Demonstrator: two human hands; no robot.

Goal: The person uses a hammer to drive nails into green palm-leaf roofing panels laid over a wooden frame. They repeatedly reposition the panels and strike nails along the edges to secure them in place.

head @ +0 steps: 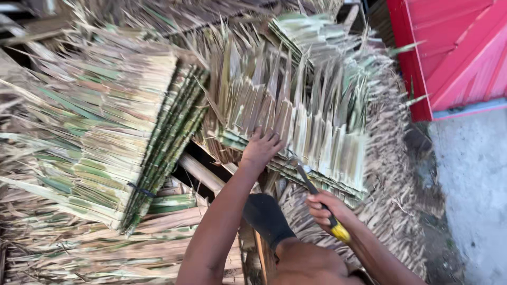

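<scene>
Outdoors, a worker's left hand (260,149) presses flat on a panel of folded palm leaves (296,121) lying mid-scene, while the right hand (323,207) grips a yellow-handled knife (317,196). Light and springy but brittle at the fringe, the panel looks best held along its stiff bound edge.

arms: both bare to above the elbow, no sleeves in view
left hand (260,148): bare, no glove, ring or watch
right hand (323,207): bare, no glove
knee: covered by a black fabric wrap (266,217)
</scene>
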